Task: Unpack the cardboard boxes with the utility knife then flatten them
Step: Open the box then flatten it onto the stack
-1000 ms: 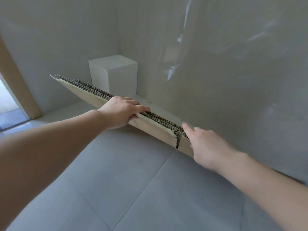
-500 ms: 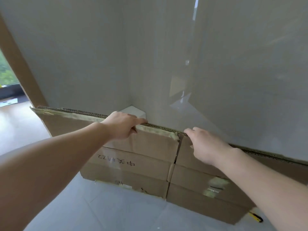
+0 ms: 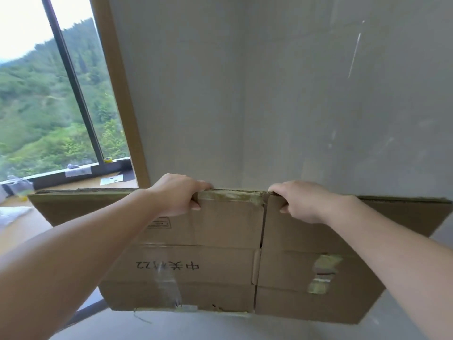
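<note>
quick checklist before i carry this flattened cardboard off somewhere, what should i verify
1. Left hand grips the top edge of the flattened cardboard: ok.
2. Right hand grips the same edge, apart from the left: ok.
3. Cardboard lies flat, with no box shape left: ok.
4. Loose tape is peeling on the right panel and could snag: not ok.
5. Utility knife is out of the way: cannot tell, it is not in view.
6. Floor ahead is free to walk: cannot tell, the cardboard hides it.
</note>
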Demonstrator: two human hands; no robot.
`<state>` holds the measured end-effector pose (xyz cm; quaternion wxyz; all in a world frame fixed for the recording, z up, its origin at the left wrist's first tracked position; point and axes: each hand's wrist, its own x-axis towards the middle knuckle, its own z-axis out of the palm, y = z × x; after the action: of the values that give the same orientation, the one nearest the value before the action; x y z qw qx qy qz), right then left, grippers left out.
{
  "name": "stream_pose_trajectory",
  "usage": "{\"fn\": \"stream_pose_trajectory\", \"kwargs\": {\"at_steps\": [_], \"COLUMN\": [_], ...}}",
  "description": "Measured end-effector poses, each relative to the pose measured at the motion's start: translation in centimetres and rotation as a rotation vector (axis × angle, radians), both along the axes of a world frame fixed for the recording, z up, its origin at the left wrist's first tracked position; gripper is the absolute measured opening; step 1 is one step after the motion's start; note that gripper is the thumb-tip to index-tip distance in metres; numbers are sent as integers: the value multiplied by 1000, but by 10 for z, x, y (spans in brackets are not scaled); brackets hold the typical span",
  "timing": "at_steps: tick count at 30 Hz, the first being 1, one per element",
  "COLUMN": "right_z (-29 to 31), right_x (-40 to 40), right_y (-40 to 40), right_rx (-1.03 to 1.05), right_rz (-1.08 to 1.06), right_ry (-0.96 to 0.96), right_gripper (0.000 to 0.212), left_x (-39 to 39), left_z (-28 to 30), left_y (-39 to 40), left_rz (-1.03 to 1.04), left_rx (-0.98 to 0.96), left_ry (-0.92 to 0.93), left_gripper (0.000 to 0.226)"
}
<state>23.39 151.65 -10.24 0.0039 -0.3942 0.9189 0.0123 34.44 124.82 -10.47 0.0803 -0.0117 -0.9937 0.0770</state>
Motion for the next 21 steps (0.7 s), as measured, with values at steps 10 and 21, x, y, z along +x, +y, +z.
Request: {"fn": "stream_pose_trajectory", "kwargs": {"at_steps": [10, 21], "right_z": [69, 69], "right_x": [-46, -88], "right_y": [-125, -278], "right_rx": [-51, -37], "right_rz": [214, 663], "right_ry": [-86, -81], "right_gripper": [37, 33], "left_x": [27, 62], "left_z": [68, 65], "left_y": [-89, -155], "left_rz": [147, 571], "left_rx": [-39, -21], "left_ry": [-3, -59], "left_gripper": [47, 51]}}
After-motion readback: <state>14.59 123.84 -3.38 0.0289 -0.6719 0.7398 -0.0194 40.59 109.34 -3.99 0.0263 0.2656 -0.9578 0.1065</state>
